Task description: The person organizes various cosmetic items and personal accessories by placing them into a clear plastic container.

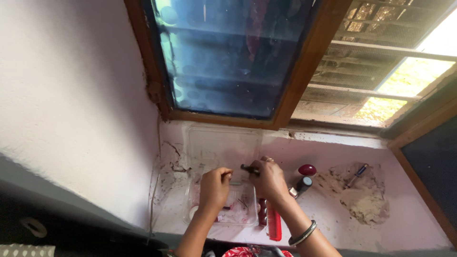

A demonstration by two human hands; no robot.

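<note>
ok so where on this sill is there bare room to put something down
Bare pink sill lies right of the crumbled plaster patch, and a strip behind the round red lid. It is crowded around the clear plastic tray, where both hands, the red comb and small bottles sit.

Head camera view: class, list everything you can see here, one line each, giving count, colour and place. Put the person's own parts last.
Plastic container: one, clear, lid open, on the sill under both hands.
Comb: one, red, right of the container.
Round lidded pot: one, dark red, right of the hands.
Small bottle: one, dark, lying by the pot.
Screwdriver: one, blue handle, far right on the sill.
Window frame: one, brown wood, above the sill.
Bangle: one, dark, right wrist.
Left hand: pinching a small item, too small to identify.
Right hand: holding a small dark stick.
</note>
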